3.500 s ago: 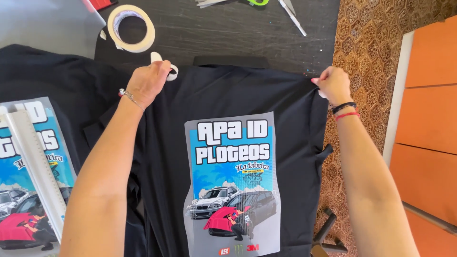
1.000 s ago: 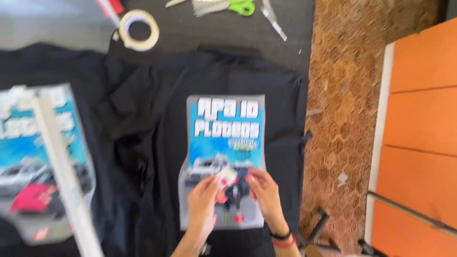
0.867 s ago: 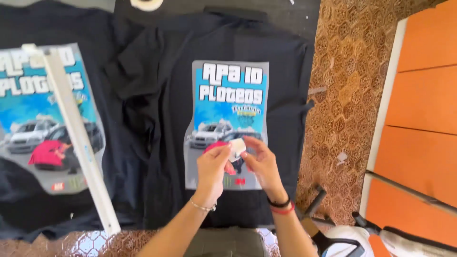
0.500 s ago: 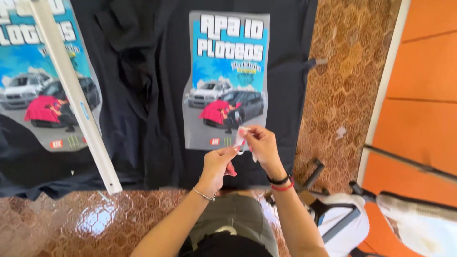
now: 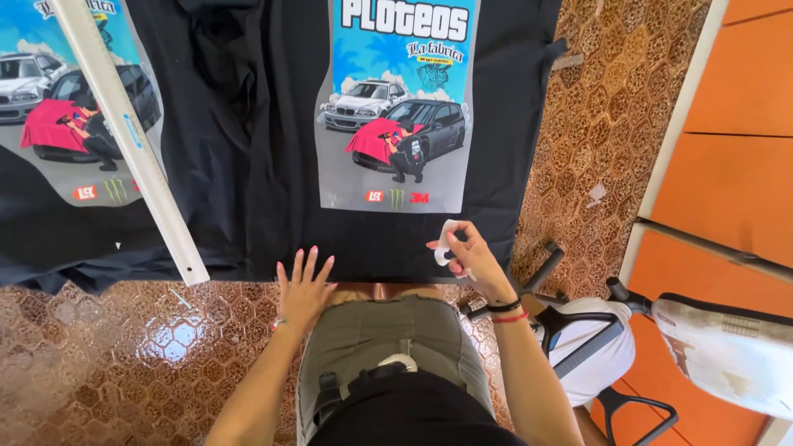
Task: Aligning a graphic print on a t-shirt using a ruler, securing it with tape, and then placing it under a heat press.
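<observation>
A black T-shirt (image 5: 273, 165) lies flat on the floor with a printed transfer sheet (image 5: 396, 107) on it, showing cars under a blue sky. My left hand (image 5: 302, 286) rests flat, fingers spread, on the shirt's lower hem. My right hand (image 5: 459, 253) pinches a small white piece of tape (image 5: 447, 241) just below the sheet's bottom right corner. My knees in olive trousers (image 5: 380, 339) are between my arms.
A second black shirt with the same kind of print (image 5: 74, 107) lies at the left, with a long white ruler (image 5: 124, 132) across it. Brown hexagon-patterned floor (image 5: 107, 363) surrounds it all. Orange cabinet doors (image 5: 735, 124) and a tipped chair (image 5: 628, 347) stand at the right.
My hands came down from the shirt's shoulders to the print, then to its lower edge. The left hand let go and now lies flat; the right still pinches the white piece.
</observation>
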